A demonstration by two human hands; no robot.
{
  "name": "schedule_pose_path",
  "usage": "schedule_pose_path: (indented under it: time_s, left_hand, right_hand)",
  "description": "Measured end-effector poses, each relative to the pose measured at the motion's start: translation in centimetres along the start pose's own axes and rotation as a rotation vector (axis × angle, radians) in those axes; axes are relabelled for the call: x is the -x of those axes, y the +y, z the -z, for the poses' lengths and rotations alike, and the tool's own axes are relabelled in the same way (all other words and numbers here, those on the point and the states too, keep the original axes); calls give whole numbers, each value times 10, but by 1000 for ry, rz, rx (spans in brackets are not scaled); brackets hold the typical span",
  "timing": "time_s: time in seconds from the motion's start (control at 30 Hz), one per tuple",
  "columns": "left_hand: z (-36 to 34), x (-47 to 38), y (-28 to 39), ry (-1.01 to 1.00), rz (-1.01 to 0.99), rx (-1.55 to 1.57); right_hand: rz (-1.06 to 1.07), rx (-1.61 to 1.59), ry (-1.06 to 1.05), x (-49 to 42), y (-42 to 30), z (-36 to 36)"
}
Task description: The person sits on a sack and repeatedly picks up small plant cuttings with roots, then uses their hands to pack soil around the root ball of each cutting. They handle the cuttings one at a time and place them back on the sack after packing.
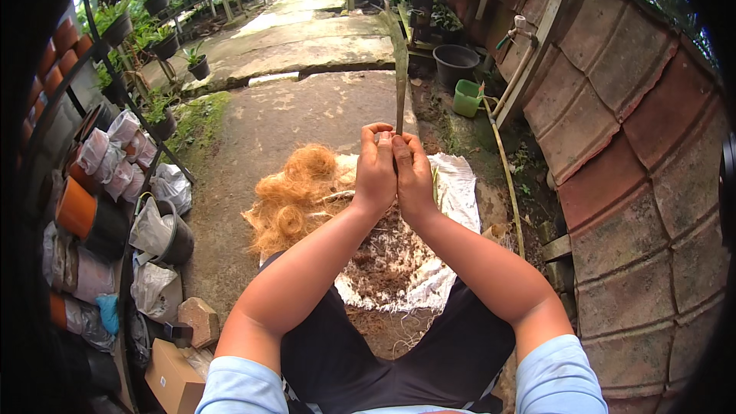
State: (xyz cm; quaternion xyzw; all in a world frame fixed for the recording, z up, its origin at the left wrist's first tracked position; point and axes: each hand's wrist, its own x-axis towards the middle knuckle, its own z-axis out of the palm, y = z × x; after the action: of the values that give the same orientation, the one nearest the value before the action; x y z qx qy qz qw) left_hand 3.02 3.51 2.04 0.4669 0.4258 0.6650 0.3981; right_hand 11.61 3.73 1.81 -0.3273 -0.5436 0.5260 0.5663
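Note:
My left hand (376,175) and my right hand (415,175) are pressed side by side, both closed around the lower end of a long greenish-brown plant stem or leaf (401,77). It stands up from between my fingers, its tip pointing away from me. What lies inside my palms is hidden. Beneath my hands a white woven sack (460,184) is spread on the ground, with dark crumbly soil or growing medium (379,264) scattered over it. Orange-brown coconut fibre (293,184) lies in a loose heap on its left side, near some pale stick-like pieces.
Potted plants, an orange pot (76,207), a black bucket (175,236) with a plastic bag and a cardboard box (175,376) stand at left. Ahead at right are a black tub (455,63), a green container (467,98) and a tap (520,24). Roof tiles (621,218) line the right side.

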Motion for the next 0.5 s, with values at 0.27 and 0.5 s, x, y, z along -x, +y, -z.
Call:
schedule_pose_path:
  time_s: [0.27, 0.5]
  left_hand:
    - [2, -7, 9, 17, 70, 316]
    - [6, -11, 12, -96, 59, 292]
  right_hand:
    - [125, 19, -15, -5, -15, -11]
    - [16, 2, -81, -20, -7, 8]
